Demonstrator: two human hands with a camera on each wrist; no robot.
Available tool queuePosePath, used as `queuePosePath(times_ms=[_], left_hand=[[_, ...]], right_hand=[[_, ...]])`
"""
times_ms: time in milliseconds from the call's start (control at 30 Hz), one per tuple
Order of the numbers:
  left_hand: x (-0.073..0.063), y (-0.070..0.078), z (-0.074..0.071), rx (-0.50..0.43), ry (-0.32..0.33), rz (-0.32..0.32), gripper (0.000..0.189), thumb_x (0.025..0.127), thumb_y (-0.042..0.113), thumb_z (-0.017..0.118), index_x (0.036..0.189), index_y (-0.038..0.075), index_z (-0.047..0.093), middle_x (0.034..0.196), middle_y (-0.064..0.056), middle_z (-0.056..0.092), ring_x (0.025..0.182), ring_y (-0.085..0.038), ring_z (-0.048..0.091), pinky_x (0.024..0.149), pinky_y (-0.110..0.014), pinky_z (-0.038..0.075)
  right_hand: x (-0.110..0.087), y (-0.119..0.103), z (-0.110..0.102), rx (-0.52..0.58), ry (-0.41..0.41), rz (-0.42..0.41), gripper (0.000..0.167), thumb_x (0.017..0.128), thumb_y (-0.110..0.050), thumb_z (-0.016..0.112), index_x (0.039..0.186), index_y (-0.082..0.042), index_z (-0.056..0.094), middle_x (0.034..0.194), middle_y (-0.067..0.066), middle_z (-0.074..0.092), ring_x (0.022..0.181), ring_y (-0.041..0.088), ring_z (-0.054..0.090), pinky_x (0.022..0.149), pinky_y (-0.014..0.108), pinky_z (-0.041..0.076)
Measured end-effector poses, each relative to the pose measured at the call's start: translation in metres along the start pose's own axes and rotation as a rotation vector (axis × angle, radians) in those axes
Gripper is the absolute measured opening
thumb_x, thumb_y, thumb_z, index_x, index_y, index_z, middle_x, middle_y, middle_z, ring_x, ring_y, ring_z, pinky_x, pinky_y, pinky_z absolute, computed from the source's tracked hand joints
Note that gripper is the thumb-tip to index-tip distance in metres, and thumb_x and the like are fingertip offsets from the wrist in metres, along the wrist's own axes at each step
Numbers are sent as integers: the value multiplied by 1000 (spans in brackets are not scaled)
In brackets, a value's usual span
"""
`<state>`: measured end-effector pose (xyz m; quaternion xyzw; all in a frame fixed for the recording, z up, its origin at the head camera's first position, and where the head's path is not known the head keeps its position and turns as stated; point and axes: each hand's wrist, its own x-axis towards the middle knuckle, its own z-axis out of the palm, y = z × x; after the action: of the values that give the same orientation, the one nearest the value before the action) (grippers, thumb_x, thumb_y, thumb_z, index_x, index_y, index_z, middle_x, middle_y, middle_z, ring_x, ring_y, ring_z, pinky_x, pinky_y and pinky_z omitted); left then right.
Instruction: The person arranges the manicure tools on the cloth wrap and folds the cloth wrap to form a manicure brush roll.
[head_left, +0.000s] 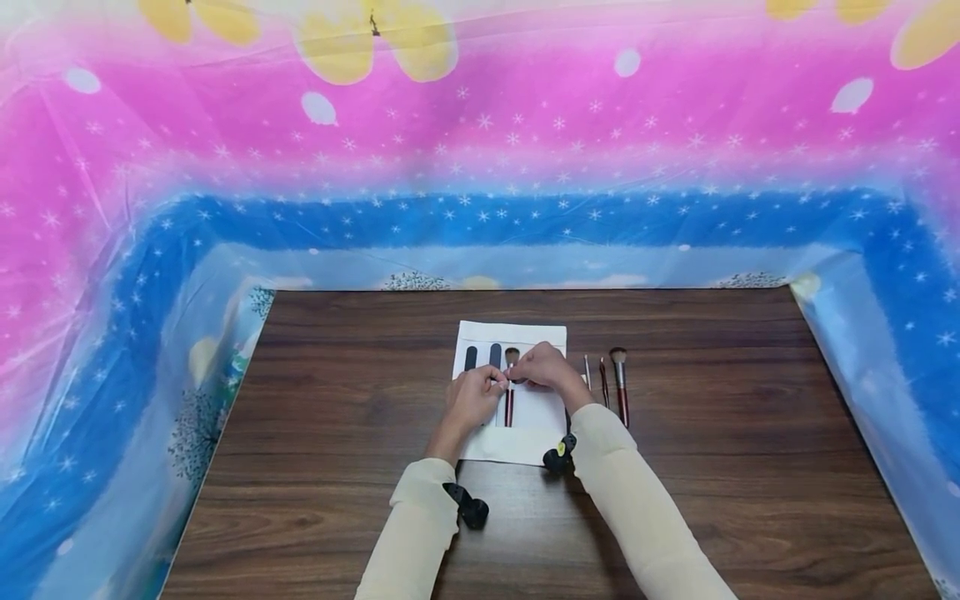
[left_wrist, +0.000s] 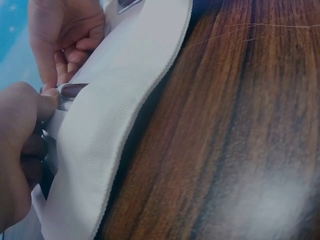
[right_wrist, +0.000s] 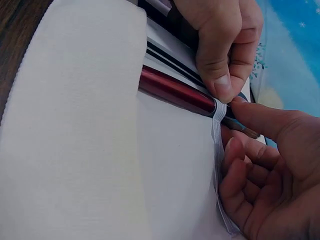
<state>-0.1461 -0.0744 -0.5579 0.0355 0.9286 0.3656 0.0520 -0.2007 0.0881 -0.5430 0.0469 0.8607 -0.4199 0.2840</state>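
A white fabric brush case (head_left: 536, 408) lies unfolded on the table. A makeup brush with a dark red handle (right_wrist: 175, 92) sits in it, its lower end under the folded flap (right_wrist: 75, 100) and a white elastic band (right_wrist: 218, 112) across it. My left hand (head_left: 474, 396) pinches the band at the brush between thumb and finger. My right hand (head_left: 546, 367) meets it there, thumb and index finger around the brush by the ferrule, other fingers curled. Dark flat tools (head_left: 496, 357) stand in slots to the left.
To the right of the case lie a large makeup brush (head_left: 621, 383), a slim dark brown tool (head_left: 604, 382) and a thin light-coloured tool (head_left: 587, 371). The wooden table (head_left: 712, 458) reaches back to a patterned cloth backdrop (head_left: 525, 221).
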Motion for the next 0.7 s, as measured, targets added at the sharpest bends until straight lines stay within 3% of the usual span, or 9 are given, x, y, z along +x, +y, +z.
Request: queuePosePath(times_ms=[267,433,567,700], left_hand=[[-3,2,3,42,11,-11,11,97,23,65,90,19,72,58,9,43,57,-11,44,62,-28,33],[-3,5,3,115,13,52,10,97,25,66,94,21,75,58,9,51,60,-10,51,61,-29,38],[-2,10,3,171,-28,121,14,96,26,66,103,22,78,79,4,75,75,-16,68,63,-33,47],[-1,16,2,267,-86,159,20,97,30,65,111,25,78,101,3,80,90,-22,74,67,-38,52]], right_hand=[[-15,6,-3,-41,40,-124,21,93,-21,72,91,-2,80,65,-1,66,56,7,51,55,20,41],[-14,18,-4,42,44,-178,22,99,-14,61,102,1,77,89,11,74,68,8,60,63,20,48],[-11,28,-4,144,82,-188,25,101,-15,57,97,2,75,83,8,71,66,7,62,62,20,50],[-9,30,-5,194,97,-187,28,102,-17,56,93,2,74,75,3,68,61,5,61,60,20,50]])
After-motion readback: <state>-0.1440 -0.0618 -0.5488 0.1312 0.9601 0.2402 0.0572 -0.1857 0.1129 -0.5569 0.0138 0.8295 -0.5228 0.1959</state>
